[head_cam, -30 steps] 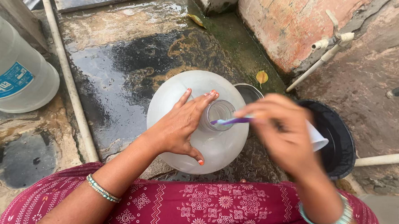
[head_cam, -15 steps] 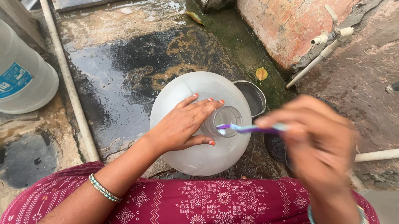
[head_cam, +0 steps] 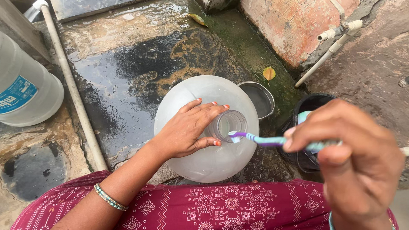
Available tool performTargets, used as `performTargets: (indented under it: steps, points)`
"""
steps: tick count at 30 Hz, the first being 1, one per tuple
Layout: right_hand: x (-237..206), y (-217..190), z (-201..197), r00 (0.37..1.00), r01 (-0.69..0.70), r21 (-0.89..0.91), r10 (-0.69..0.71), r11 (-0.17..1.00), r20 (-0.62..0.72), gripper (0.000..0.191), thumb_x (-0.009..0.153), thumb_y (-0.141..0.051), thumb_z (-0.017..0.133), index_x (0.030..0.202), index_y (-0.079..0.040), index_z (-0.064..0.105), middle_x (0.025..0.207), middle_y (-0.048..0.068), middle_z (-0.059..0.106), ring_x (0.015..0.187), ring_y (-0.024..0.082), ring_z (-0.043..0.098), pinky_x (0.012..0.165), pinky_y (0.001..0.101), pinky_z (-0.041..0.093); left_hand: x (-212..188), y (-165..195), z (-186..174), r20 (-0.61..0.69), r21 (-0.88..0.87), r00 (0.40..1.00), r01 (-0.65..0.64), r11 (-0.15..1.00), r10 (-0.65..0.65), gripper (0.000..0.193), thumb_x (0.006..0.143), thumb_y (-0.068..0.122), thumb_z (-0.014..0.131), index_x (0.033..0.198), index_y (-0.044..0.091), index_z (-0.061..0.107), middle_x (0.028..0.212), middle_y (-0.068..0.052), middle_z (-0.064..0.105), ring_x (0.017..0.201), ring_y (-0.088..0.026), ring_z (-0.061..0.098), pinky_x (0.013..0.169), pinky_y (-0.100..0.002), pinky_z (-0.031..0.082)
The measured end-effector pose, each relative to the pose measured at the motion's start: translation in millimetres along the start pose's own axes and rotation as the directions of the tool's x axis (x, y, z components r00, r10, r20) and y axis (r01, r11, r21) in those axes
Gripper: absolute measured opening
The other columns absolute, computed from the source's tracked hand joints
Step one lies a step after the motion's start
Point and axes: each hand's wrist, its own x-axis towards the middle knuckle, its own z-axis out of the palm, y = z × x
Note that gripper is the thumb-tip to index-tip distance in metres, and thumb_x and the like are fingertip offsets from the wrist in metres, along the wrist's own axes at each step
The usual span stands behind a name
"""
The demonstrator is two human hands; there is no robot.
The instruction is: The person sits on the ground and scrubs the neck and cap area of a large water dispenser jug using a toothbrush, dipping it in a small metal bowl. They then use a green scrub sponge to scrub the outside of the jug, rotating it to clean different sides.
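A large translucent water jug [head_cam: 201, 94] stands upright in front of my knees, seen from above, its round open mouth [head_cam: 230, 124] facing up. My left hand [head_cam: 185, 129] lies on the jug's shoulder, fingers curled around the neck. My right hand [head_cam: 349, 158] is raised close to the camera and grips a purple and teal toothbrush [head_cam: 267, 141] by its handle. The brush head rests at the rim of the jug's mouth.
A second big water jug [head_cam: 17, 88] with a blue label stands at the left by a white pipe [head_cam: 68, 77]. A small steel cup [head_cam: 259, 96] and a black bucket [head_cam: 306, 105] sit behind the jug. White pipes [head_cam: 329, 42] run along the brick wall at the right. The stone floor is wet.
My right hand has risen toward the camera and drawn back to the right, keeping the toothbrush head at the jug's mouth. The steel cup is now uncovered behind the jug. My left hand stays on the neck.
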Motion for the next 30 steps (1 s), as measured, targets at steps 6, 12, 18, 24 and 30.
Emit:
performTargets:
  steps: [6,12,18,24,30]
  points:
    - [6.3,63.5,58.7,0.986,-0.022,-0.040,0.029,0.999,0.165,0.025,0.103,-0.017,0.057,0.088,-0.005,0.072,0.083,0.007,0.068,0.082,0.017,0.064,0.075,0.0315,0.049,0.7,2.9,-2.3,-0.003,0.007,1.000,-0.012,1.000,0.012,0.082,0.096,0.065,0.051,0.155,0.011,0.035,0.151,-0.012,0.053,0.141,-0.032,0.049,0.123,-0.055,0.026]
    - [8.8,57.5,40.4,0.992,0.091,0.066,-0.097,0.994,0.085,0.030,0.112,-0.022,0.051,0.095,-0.004,0.068,0.095,0.005,0.072,0.089,0.017,0.063,0.083,0.0318,0.050,0.0,3.1,-1.0,-0.003,-0.034,1.000,0.014,0.999,-0.014,0.081,0.095,0.065,0.051,0.155,0.013,0.038,0.150,-0.011,0.055,0.142,-0.031,0.049,0.123,-0.055,0.025]
    - [6.1,5.7,3.0,0.985,0.138,-0.117,-0.123,0.984,0.124,0.041,0.113,-0.037,0.045,0.092,-0.010,0.068,0.086,0.000,0.069,0.081,0.015,0.064,0.082,0.0331,0.046,1.2,1.8,-1.0,0.002,-0.055,1.000,0.016,0.998,-0.016,0.080,0.095,0.065,0.051,0.156,0.015,0.039,0.149,-0.011,0.056,0.142,-0.032,0.049,0.123,-0.055,0.025]
    - [12.0,87.9,62.6,0.943,0.060,-0.041,-0.043,0.997,0.329,0.023,0.101,-0.015,0.054,0.083,-0.006,0.067,0.083,0.008,0.063,0.084,0.025,0.056,0.079,0.0368,0.044,0.3,2.5,0.3,0.013,-0.005,1.000,-0.001,1.000,0.001,0.078,0.096,0.065,0.052,0.153,0.012,0.039,0.149,-0.013,0.054,0.143,-0.032,0.049,0.124,-0.055,0.025]
    - [23.1,14.3,16.2,0.979,0.116,-0.071,-0.102,0.991,0.176,0.035,0.107,-0.025,0.045,0.085,-0.008,0.064,0.086,0.002,0.065,0.085,0.017,0.059,0.086,0.0346,0.044,-2.5,-0.8,-7.3,0.021,-0.043,1.000,0.025,0.999,-0.024,0.078,0.095,0.063,0.054,0.153,0.012,0.040,0.150,-0.012,0.055,0.145,-0.031,0.047,0.123,-0.054,0.025]
